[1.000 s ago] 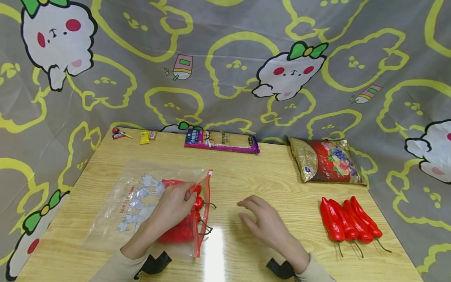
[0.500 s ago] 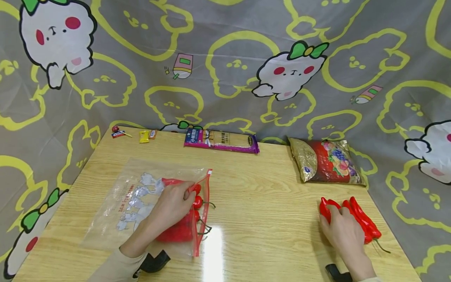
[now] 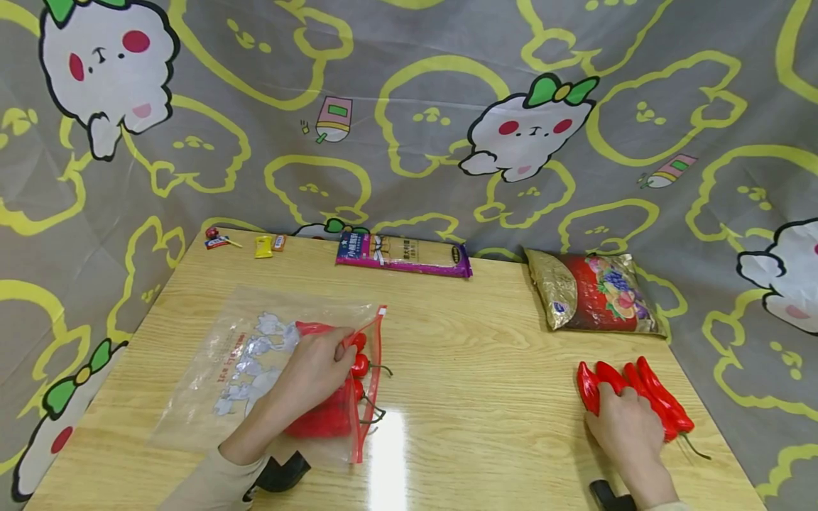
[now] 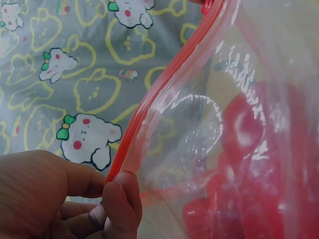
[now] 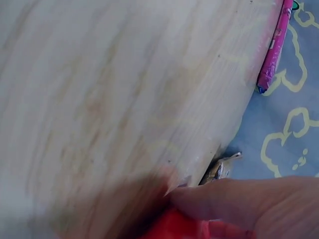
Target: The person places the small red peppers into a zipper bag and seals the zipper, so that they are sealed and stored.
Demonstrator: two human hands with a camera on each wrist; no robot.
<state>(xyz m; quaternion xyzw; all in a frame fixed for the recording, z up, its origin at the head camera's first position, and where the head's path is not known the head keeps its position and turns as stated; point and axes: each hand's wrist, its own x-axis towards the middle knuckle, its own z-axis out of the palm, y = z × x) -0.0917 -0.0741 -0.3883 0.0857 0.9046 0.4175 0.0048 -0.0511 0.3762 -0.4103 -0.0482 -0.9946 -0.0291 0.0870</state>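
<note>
Red peppers (image 3: 661, 394), four, lie right of one clear bag (image 3: 198, 383) in the head view; the right hand (image 3: 626, 426) grips at least one, the left hand (image 3: 316, 372) pinches the bag. Left wrist view: one red zip (image 4: 144, 109) pinched. Right wrist view: thumb against one pepper.

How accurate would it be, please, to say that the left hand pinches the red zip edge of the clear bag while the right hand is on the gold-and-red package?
The second part is wrong: the head view shows the right hand on the red peppers, not the gold-and-red package. The left hand does pinch the red zip edge of the clear bag.
</note>
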